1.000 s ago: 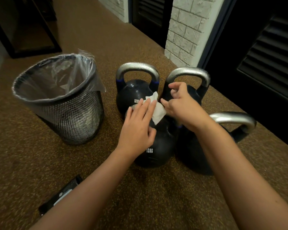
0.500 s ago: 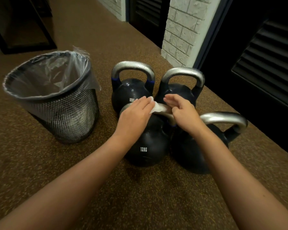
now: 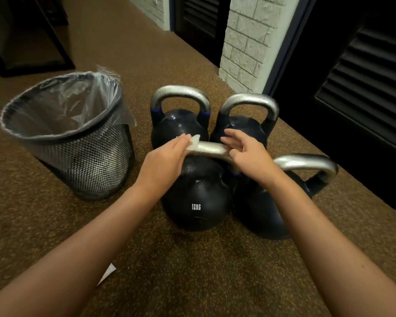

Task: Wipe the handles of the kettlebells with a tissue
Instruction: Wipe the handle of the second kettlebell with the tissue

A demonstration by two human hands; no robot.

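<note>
Several black kettlebells with silver handles stand together on the brown floor. The near left kettlebell (image 3: 197, 195) is marked 12KG. Its handle (image 3: 212, 150) runs between my two hands. My left hand (image 3: 165, 161) presses a white tissue (image 3: 193, 143) onto the left end of that handle. My right hand (image 3: 247, 152) is closed around the handle's right end. Behind stand the far left kettlebell (image 3: 178, 124) and the far right kettlebell (image 3: 245, 126). The near right kettlebell (image 3: 261, 209) sits partly under my right forearm, its handle (image 3: 306, 163) pointing right.
A black mesh bin (image 3: 78, 152) with a clear plastic liner stands to the left of the kettlebells. A white brick pillar (image 3: 249, 42) and dark louvred doors (image 3: 364, 88) rise behind and to the right. A small white scrap (image 3: 108, 273) lies on the floor by my left forearm.
My left hand with the tissue slid left along the handle, and more bare handle shows between my hands. My right hand closed on the handle's right end.
</note>
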